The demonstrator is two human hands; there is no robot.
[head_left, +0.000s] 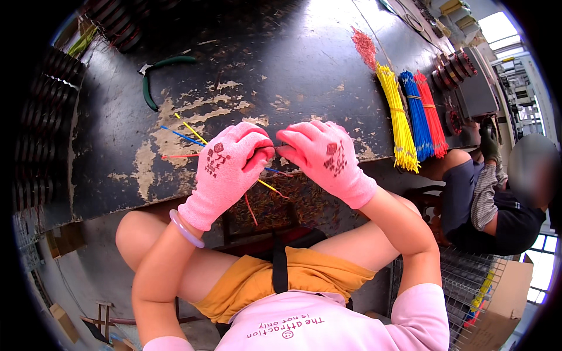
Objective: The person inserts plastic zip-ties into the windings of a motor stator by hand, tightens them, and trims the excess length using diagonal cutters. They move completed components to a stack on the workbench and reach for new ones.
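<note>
My left hand [225, 167], in a pink glove, is closed round a yellow wire [189, 128], a blue wire [180, 136] and a red wire [177, 156]. Their ends stick out on both sides of the fist, fanning left over the table and down toward my lap. Close beside it, my right hand [331, 157], gloved the same way, has thumb and fingers pinched together, nearly meeting the left fingertips. Whatever sits between the right fingers is too small to make out. Both hands are over the table's near edge.
The worn black table [246, 96] holds green-handled pliers [150, 90]. To the right lie a pile of small red pieces [364, 48] and yellow [396, 120], blue [414, 111] and red [432, 114] wire bundles. Dark spools [44, 140] line the left. Another person [497, 205] sits at right.
</note>
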